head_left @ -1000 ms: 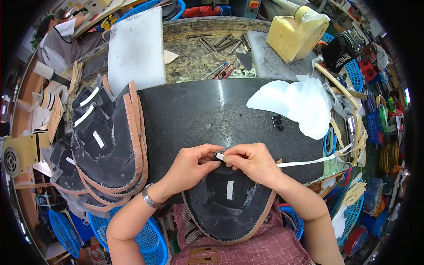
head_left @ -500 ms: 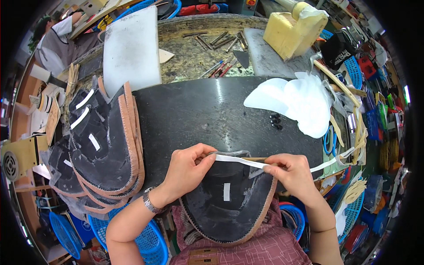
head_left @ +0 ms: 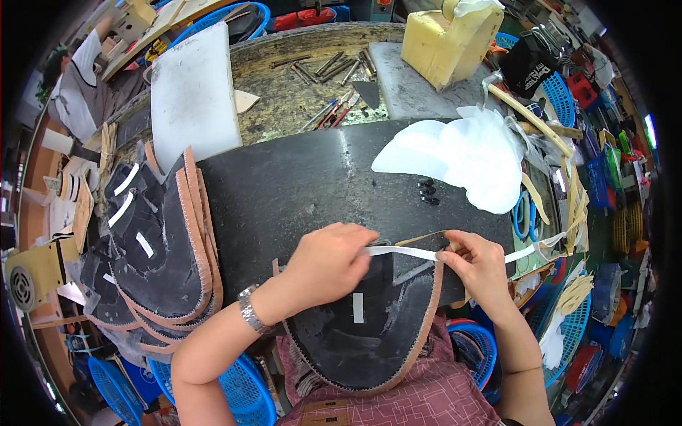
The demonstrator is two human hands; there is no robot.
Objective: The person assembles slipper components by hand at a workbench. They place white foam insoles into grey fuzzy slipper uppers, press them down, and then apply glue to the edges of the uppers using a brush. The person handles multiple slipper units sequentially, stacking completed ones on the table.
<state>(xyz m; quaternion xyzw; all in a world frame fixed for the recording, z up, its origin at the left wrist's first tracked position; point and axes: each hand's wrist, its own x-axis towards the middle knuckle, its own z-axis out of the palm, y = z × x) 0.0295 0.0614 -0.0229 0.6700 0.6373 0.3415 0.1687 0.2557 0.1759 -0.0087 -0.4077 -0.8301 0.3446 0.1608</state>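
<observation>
A black U-shaped panel [head_left: 355, 334] with a tan zigzag-cut border lies before me, its rounded end over my lap. A short white strip sits on its middle. My left hand [head_left: 323, 263] is closed at the panel's far edge, over one end of a narrow white tape [head_left: 405, 251]; its thumb is hidden. My right hand [head_left: 476, 266] pinches that tape at the panel's far right corner. Between the hands the tape runs along the edge, and beyond my right hand it trails off to the right. A thin brown strip [head_left: 423, 238] rises behind the tape.
Similar black panels [head_left: 160, 263] are stacked at left. White thin sheets [head_left: 455, 160], small black pieces [head_left: 428, 192] and blue-handled scissors [head_left: 524, 216] lie at right. Farther back are a white board [head_left: 195, 96], pens, metal rods and a yellowish block [head_left: 451, 42]. Another person [head_left: 78, 92] is at far left.
My left hand has turned over and slid right along the tape, closer to my right hand. My right hand still pinches the tape. The view has shifted slightly.
</observation>
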